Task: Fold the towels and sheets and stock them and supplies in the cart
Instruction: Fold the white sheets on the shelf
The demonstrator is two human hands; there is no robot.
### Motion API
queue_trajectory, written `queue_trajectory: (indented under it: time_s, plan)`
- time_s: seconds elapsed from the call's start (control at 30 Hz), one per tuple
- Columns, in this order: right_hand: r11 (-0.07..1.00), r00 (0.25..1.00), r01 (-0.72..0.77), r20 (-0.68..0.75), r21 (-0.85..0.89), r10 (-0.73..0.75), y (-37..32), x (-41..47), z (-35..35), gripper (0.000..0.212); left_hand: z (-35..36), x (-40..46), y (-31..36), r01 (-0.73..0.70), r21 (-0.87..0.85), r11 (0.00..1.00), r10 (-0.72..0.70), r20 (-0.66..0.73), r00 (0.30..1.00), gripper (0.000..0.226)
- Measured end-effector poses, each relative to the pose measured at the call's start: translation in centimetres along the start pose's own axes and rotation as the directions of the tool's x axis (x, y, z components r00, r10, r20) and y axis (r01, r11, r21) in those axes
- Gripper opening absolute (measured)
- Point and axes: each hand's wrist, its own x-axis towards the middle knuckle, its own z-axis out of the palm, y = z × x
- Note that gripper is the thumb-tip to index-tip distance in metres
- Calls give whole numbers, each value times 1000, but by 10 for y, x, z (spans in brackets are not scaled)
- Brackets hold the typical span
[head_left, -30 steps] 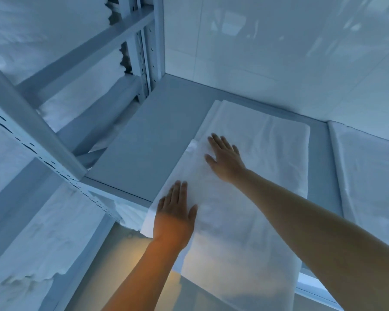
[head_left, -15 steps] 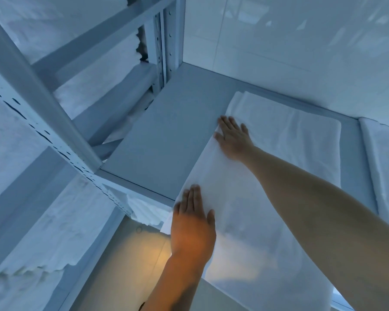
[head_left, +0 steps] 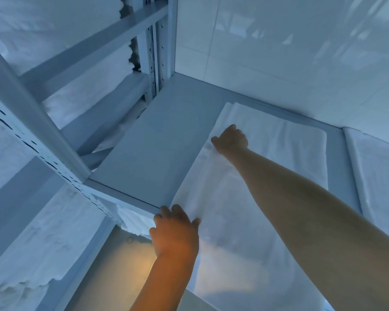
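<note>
A: From the head view, where is the sheet?

B: The folded white sheet (head_left: 252,198) lies flat on the grey shelf (head_left: 157,149), its far end near the white tiled wall (head_left: 279,52) and its near end hanging over the shelf's front edge.

A: And the left hand?

B: The left hand (head_left: 175,234) is at the sheet's near left corner, right at the shelf's front edge. Its grip is curled, with the fingers bent over the sheet's edge and the thumb against the cloth, so it is holding the sheet there.

A: The right one?

B: The right hand (head_left: 230,139) reaches further in, on the sheet's left edge about halfway back. Its fingers are curled under, knuckles up, and the thumb sits at the hem; the grip is closed on the cloth's edge.

A: Anything beside it?

B: A second folded white cloth (head_left: 377,176) lies on the same shelf to the right, apart from the first with a strip of bare shelf between them. To the left stands a perforated metal upright (head_left: 43,140), and beyond it stacked white linens (head_left: 32,243) fill a neighbouring rack.
</note>
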Motion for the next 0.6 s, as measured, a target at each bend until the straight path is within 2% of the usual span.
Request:
queue_trajectory:
  time_s: [0.13,0.23,0.3,0.37,0.43,0.53,0.6]
  plan:
    - [994,1000,13,10,-106,-12,-9,10,1,43,5,-3,0,-90,-62,994,87,-55,995,45]
    - [982,1000,10,24,-188,-6,-11,11,-1,29,9,-13,-1,-189,-293,937,158,-126,979,37]
    - [983,1000,-10,13,-181,13,-7,11,-3,22,10,-16,-4,-182,-428,885,155,-97,983,31]
    - [993,999,-52,-11,-107,51,-2,10,-11,18,7,-16,-8,-177,-472,864,169,-60,984,23]
    - [997,992,-80,-99,20,82,2,13,-32,21,-7,-20,-9,-182,-506,843,187,-41,982,31]
    - [992,963,-62,-255,113,90,1,19,-78,27,-34,-28,-4,-278,-592,756,204,-191,960,44]
    - [987,953,-38,-293,154,82,-13,25,-97,30,-50,-24,-11,-309,-604,735,177,-270,947,44]
